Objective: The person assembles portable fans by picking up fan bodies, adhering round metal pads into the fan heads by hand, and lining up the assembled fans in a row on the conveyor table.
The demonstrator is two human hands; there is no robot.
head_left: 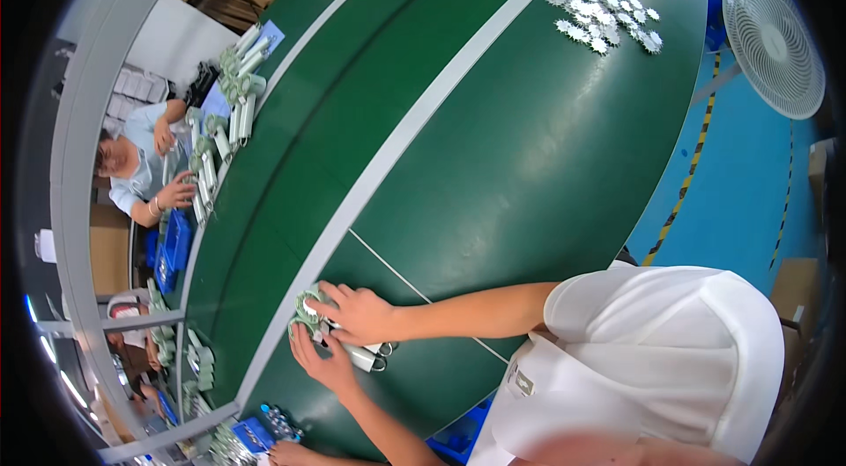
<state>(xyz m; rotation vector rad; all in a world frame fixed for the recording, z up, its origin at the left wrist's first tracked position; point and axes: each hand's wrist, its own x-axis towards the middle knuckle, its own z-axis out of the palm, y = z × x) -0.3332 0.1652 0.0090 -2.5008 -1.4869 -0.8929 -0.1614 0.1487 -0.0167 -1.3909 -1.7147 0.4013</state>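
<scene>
Both my hands work over a pale-green round housing point(298, 331) joined to a white handle, like a small handheld fan. My right hand point(359, 314) bends its fingers over the top, next to a white toothed fan wheel point(313, 306). My left hand point(324, 364) grips the housing from below, its fingers partly hiding it. Just beside my hands lies a white handle point(361, 358) with a loop at its end. Contact points under the fingers are hidden.
Silvery-white toothed wheels point(604, 15) lie in a pile at the far right of the green table point(529, 166). A raised grey strip point(379, 175) crosses it. A co-worker point(145, 162) handles similar parts opposite. Another person's hand point(295, 454) is near a blue tray point(254, 435). A standing fan point(775, 43) is right.
</scene>
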